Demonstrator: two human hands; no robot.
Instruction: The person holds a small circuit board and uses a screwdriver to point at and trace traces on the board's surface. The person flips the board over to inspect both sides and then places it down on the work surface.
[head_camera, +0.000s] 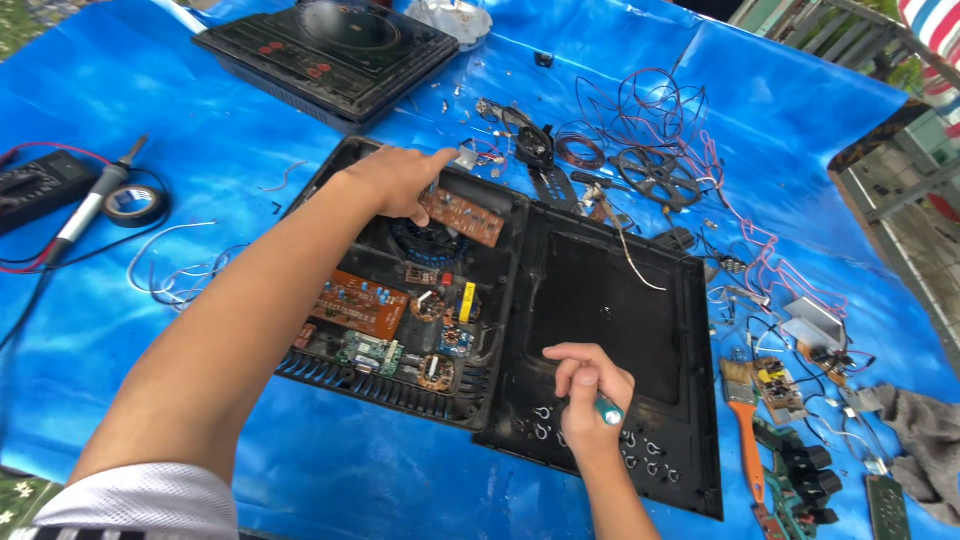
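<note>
left hand (395, 180) reaches far out over the opened cooker base (400, 300), palm down, fingers bent and pinching at the near end of the narrow brown circuit board (462, 216) that sits at the back edge of the shell. whether i fully grip it or only press on it i cannot tell, since the knuckles hide the fingertips. my left arm is stretched nearly straight, running diagonally from the lower left corner.

right hand (590, 395) is closed in a fist around a teal-handled screwdriver (608, 410), resting on the black bottom cover (610, 350) that lies flat just beside the base, near its row of small holes. the wrist is bent and the arm comes up from the bottom edge.

that board looks thin, stiff and light, but fragile, i judge: small parts are soldered on it and wires likely tie it to the rest, so it is best held by its bare edges and not tugged. the orange main board (358, 303) and the copper coils beside it look just as delicate.

around me on the blue tarp (150, 90): a second black cooktop (330, 50) at the back, a soldering iron (95, 205) with a tape roll (133, 205) on the left, a fan (655, 175) amid red wires, and an orange-handled brush (745, 425) on the right.
</note>
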